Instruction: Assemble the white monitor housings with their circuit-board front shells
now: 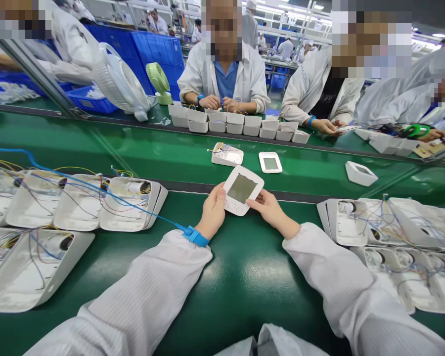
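Observation:
A white cover with a grey display window (243, 188) is held up over the near edge of the green belt. My left hand (214, 210) grips its left edge, a blue strap and cord at the wrist. On the right side, my right hand (270, 207) pinches the lower right edge, its thumb on the front. Just beyond, an open white housing with wires (227, 154) and a second white cover with a display (270, 162) lie on the belt. A further white piece (361, 173) lies to the right.
Wired white housings stand at left (128, 202) and right (346, 222) on the green table (244, 287). The blue cord (133, 205) crosses the left ones. Across the belt (311, 173), co-workers sit behind a row of white housings (217, 126); fans (120, 79) stand at left.

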{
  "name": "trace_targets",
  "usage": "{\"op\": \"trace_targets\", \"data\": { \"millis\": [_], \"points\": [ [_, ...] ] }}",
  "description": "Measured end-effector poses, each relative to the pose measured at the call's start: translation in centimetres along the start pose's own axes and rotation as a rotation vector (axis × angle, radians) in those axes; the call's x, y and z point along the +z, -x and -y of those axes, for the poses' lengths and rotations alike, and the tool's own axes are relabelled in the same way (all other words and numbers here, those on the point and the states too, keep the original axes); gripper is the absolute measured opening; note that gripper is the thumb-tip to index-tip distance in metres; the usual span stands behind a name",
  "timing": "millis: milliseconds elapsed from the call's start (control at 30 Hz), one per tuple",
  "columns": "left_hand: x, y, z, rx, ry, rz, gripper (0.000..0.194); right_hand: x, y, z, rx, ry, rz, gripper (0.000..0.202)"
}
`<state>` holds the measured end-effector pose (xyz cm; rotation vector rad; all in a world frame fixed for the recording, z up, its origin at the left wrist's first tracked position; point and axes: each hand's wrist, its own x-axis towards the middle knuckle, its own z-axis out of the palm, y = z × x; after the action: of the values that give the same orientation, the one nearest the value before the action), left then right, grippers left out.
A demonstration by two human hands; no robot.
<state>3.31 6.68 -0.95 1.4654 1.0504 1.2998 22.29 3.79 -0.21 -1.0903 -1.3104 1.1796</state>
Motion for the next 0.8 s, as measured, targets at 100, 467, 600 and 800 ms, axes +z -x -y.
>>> {"op": "trace_targets", "data": {
  "millis": [100, 467, 600, 800],
  "points": [
    [0.1, 0.0, 0.0, 0.067, 0.003, 0.075, 0.054, 0.0, 0.5, 0.9, -0.201, 0.198, -0.171, 0.055],
    [-0.5, 0.8, -1.1, 0.364, -0.270, 0.174, 0.058, -0.3, 1.0, 3.2, -0.496, 0.738, 0.062, 0.047],
    [-0.4, 0.9, -1.7, 0.371, -0.293, 0.146, 0.048, -0.1, 1.3, 3.2, -0.428, 0.767, 0.034, 0.043],
    [-0.3, 1.1, -2.1, 0.367, -0.309, 0.128, 0.045, 0.3, 1.6, 2.9, -0.424, 0.768, -0.017, 0.043]
  ]
}}
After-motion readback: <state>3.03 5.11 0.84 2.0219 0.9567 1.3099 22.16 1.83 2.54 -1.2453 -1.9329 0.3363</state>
